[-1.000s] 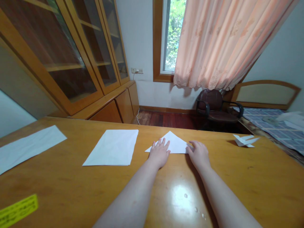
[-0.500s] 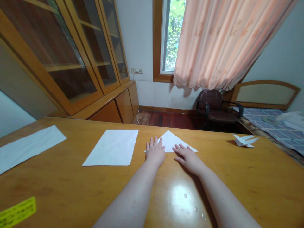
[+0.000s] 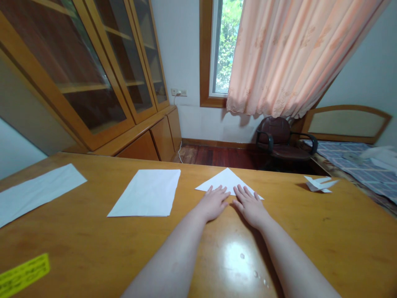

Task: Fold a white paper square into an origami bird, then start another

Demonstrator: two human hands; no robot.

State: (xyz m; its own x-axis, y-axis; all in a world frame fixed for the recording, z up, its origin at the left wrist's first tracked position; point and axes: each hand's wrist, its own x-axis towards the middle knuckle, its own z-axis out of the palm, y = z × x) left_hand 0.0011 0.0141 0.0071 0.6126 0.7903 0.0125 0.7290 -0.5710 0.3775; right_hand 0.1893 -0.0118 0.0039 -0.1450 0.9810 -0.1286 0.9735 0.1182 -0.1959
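A white sheet of paper folded into a triangle (image 3: 226,179) lies near the far edge of the table, its point facing away from me. My left hand (image 3: 215,202) rests on its near edge, left of the middle, fingers stretched out. Beside it, my right hand (image 3: 249,205) lies with fingers spread over the near edge toward the right corner. Both hands are open and grip nothing. To the left, a white square sheet of paper (image 3: 147,193) lies flat.
A long white paper strip (image 3: 40,192) lies at the table's left. On the right stands a small folded paper shape (image 3: 319,184). A yellow label (image 3: 25,275) is at the lower left of the wooden table (image 3: 93,252). Beyond are a chair (image 3: 283,142) and a glass-door cabinet (image 3: 124,95).
The paper triangle has shifted slightly right and turned a little. My left hand has moved right, closer to my right hand, which has moved slightly right.
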